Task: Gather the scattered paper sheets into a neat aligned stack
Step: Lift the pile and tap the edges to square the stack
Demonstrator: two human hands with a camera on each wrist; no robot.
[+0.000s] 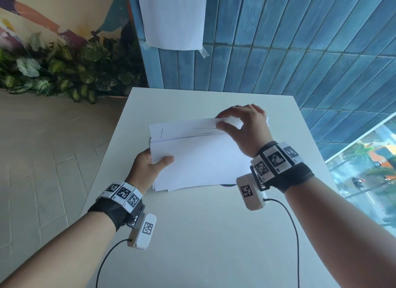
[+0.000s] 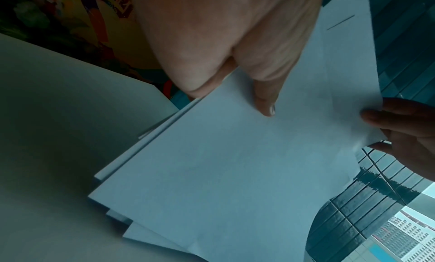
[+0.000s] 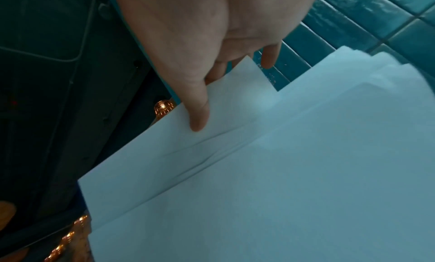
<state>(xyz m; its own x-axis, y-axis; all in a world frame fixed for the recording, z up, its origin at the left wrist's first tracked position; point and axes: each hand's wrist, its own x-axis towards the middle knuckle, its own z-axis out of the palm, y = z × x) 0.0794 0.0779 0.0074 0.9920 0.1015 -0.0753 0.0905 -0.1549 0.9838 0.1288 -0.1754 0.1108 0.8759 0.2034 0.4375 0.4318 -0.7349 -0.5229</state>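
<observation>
Both hands hold the sheets (image 1: 199, 157) over the white surface (image 1: 203, 234). The left hand (image 1: 150, 165) grips their near-left edge, thumb on top; the right hand (image 1: 244, 124) pinches the far-right edge. The sheets' edges are uneven.

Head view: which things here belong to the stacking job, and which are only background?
Job:
sheets, gathered but edges uneven
left hand, holding their left edge
right hand, pinching the far edge
table

Background:
taped paper on the tile wall
plants
</observation>
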